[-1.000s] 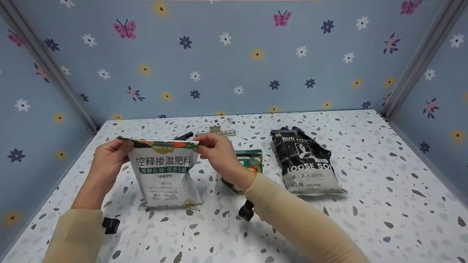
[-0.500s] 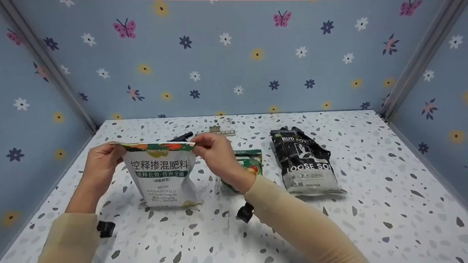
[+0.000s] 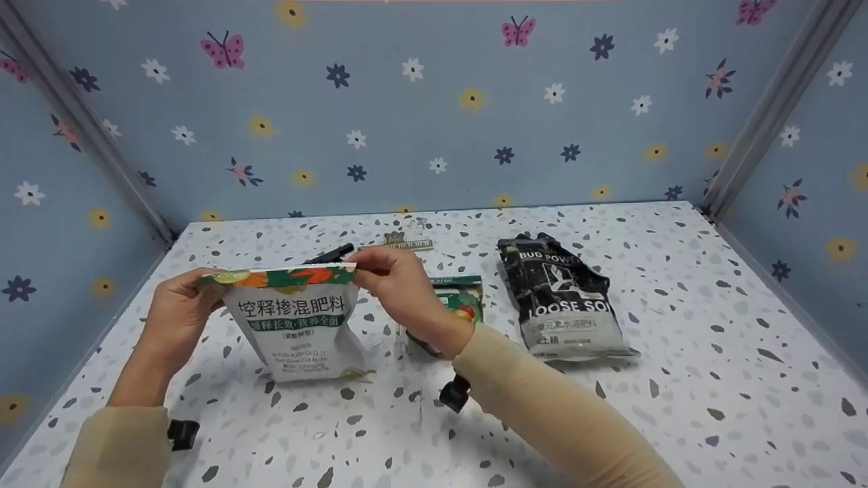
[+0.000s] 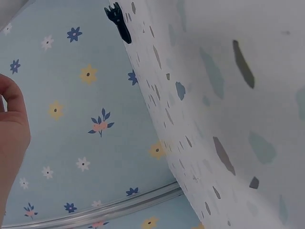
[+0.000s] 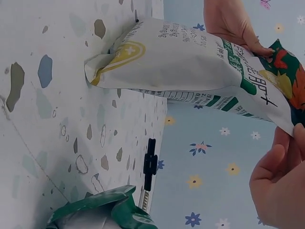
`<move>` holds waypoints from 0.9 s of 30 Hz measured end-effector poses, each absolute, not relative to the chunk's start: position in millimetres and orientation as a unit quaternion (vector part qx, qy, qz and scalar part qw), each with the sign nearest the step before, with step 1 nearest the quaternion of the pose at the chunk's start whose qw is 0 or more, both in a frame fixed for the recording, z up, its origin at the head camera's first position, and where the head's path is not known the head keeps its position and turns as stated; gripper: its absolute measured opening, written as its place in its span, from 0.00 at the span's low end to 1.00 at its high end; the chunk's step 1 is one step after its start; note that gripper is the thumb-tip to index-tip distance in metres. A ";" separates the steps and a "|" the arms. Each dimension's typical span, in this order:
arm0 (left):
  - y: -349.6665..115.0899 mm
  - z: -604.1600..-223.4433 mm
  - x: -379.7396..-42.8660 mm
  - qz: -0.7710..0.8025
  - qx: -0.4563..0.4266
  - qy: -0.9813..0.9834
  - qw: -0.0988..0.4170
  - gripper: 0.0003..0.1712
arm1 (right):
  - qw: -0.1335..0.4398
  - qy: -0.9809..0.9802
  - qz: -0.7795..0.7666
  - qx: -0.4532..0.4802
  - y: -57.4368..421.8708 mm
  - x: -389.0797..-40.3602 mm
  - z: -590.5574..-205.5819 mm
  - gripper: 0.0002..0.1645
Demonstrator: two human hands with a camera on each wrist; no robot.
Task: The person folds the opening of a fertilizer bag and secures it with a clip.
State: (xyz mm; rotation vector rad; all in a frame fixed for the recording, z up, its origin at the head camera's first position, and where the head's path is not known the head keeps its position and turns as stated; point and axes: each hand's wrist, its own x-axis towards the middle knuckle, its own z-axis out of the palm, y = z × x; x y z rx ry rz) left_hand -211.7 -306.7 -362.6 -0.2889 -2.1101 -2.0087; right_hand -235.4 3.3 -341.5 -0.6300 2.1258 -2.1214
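Note:
A white fertilizer bag [image 3: 291, 339] with a green band and Chinese print stands on the speckled table, its lower edge on the surface. Along its top runs a strip patterned in green, orange and red. My left hand [image 3: 180, 315] pinches the top left corner; in the left wrist view just part of that hand [image 4: 14, 133] shows at the edge. At the opposite corner, my right hand [image 3: 410, 295] pinches the strip between thumb and fingers. The right wrist view has both hands on the bag [image 5: 181, 62], stretching its top edge between them.
Partly behind my right forearm lies a green pouch [image 3: 464, 301]. A black and grey "Loose Soil" bag [image 3: 566, 305] rests farther right. Behind the white bag are a black tool [image 3: 332, 254] and a small gold-toned sign [image 3: 400, 242]. Flowered blue panels [image 3: 434, 102] enclose the table.
Both hands have shifted left and the left one somewhat lower, tilting the fertilizer bag's top to the left. More of its patterned strip now shows. The other bags stay put.

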 end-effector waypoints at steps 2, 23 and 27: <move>-305.0 -361.6 -209.7 -0.681 -0.103 -0.719 0.099 0.08 | 0.042 0.693 -0.692 -0.200 3.6 -235.7 -341.8 0.14; -289.3 -359.8 -203.4 -0.709 -0.117 -0.683 0.127 0.08 | 0.068 0.675 -0.706 -0.204 4.4 -235.7 -325.9 0.17; -288.2 -360.6 -203.3 -0.706 -0.100 -0.688 0.133 0.06 | 0.016 0.750 -0.608 -0.259 -1.3 -233.3 -316.4 0.13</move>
